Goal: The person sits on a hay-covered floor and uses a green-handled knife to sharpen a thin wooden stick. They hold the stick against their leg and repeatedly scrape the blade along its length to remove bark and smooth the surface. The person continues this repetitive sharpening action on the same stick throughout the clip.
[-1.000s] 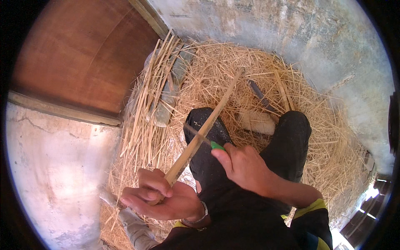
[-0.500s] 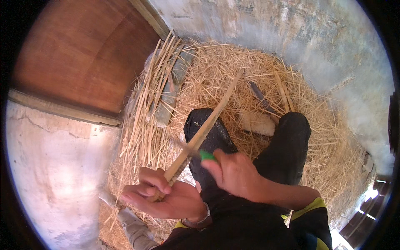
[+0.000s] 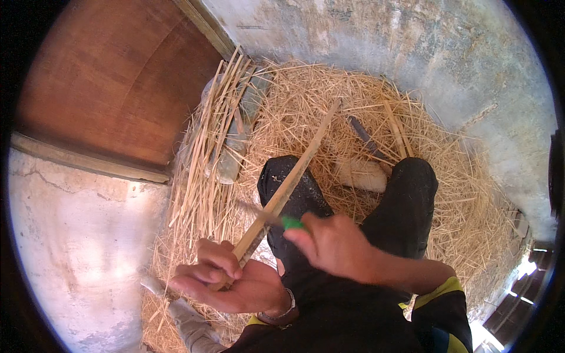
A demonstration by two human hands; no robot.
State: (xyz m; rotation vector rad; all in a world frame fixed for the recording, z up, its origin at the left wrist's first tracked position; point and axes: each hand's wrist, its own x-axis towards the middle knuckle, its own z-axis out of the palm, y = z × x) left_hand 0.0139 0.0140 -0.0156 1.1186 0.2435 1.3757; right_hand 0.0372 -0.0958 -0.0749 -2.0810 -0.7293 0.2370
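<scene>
My left hand [image 3: 238, 281], palm up, grips the lower end of a long split bamboo strip [image 3: 303, 162]. The strip slants away to the upper right, passing over my left knee, and its far end is above the straw. In my right hand [image 3: 341, 246] is a knife [image 3: 291, 223] with a green handle. Its blade, blurred by motion, lies across the strip a short way above my left fingers. The fingers of my right hand are wrapped round the handle and partly hide it.
Thin bamboo strips [image 3: 200, 159] lie piled on the left, beside a grey slab [image 3: 250, 112]. Loose straw [image 3: 306, 88] covers the floor. A dark stick [image 3: 366, 138] and a pale block [image 3: 360, 173] lie beyond my knees. Walls [image 3: 400, 41] and a brown wooden panel [image 3: 118, 76] bound the corner.
Both hands keep their holds. The knife stays across the bamboo strip, its blade showing a little more on the strip's left side. The whole view has shifted slightly.
</scene>
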